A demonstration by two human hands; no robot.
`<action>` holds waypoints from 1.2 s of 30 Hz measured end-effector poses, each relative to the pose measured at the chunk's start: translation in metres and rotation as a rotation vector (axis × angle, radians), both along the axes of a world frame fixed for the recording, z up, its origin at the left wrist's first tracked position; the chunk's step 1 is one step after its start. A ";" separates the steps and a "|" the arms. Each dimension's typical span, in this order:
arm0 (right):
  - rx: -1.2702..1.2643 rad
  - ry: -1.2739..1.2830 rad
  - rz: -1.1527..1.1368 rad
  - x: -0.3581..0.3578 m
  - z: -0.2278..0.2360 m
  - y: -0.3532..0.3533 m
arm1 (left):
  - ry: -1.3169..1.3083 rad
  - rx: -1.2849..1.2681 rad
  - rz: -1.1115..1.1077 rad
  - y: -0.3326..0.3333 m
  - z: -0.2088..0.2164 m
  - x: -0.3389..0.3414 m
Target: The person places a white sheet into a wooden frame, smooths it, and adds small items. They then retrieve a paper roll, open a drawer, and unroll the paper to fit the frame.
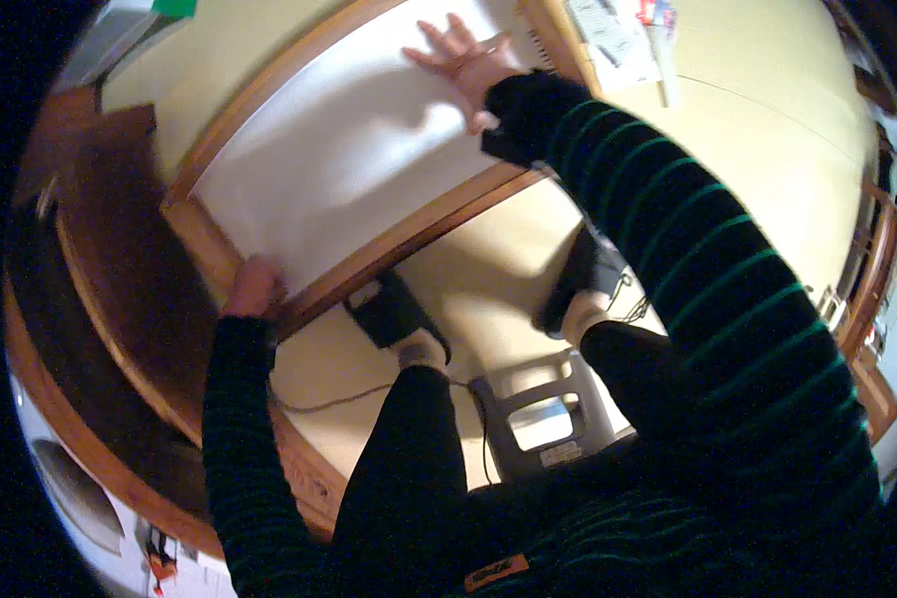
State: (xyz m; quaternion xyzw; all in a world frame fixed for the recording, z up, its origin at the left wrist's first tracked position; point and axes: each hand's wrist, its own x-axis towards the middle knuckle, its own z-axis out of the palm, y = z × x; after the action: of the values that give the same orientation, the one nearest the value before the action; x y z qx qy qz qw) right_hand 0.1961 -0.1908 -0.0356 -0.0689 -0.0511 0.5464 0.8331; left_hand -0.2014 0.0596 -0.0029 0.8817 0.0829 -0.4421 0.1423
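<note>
A wooden drawer-like frame [204, 239] with a white panel [319, 169] lies in front of me at the upper middle. My left hand [256, 286] is closed at its near left corner, fingers curled over the wooden edge and partly hidden. Over the far right part of the white panel, my right hand [465, 72] is stretched out with its fingers spread. It holds nothing; whether the palm presses on the panel I cannot tell.
Dark brown wooden furniture [110, 219] stands close on the left. A grey plastic stool [543, 409] is beneath me, and a thin cable [334, 404] runs across the pale floor by my feet. Papers [618, 45] lie beyond the frame's right end.
</note>
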 end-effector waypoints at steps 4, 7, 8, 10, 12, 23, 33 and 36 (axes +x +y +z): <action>0.293 1.320 0.051 0.007 -0.043 0.001 | 0.150 0.013 -0.218 0.008 0.001 -0.012; 0.546 1.715 0.174 0.010 -0.045 0.002 | 0.266 -0.064 -0.202 0.014 -0.009 -0.022; 0.506 1.540 0.174 0.009 -0.042 0.003 | 0.223 -0.034 -0.185 0.016 -0.011 -0.024; 0.130 0.891 0.051 0.006 -0.036 0.008 | 0.130 -0.113 -0.253 0.021 -0.015 -0.020; -0.346 0.384 -0.174 0.003 -0.030 0.016 | 0.204 -0.208 -0.369 0.020 -0.013 -0.012; -0.943 -1.318 0.594 0.023 0.015 0.038 | 0.068 -0.254 0.333 -0.010 0.004 0.082; -1.805 -1.607 -0.105 0.158 0.062 -0.170 | 0.172 0.132 0.020 -0.062 -0.028 0.115; -2.000 -1.613 -0.192 0.159 0.034 -0.204 | 0.138 0.154 -0.055 -0.058 -0.029 0.110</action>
State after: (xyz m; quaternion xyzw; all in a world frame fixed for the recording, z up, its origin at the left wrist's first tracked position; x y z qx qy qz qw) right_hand 0.3552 -0.3946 -0.0016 -0.9724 -0.1028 0.0895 0.1895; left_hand -0.0915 0.0012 -0.0323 0.8595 0.1021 -0.4977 0.0560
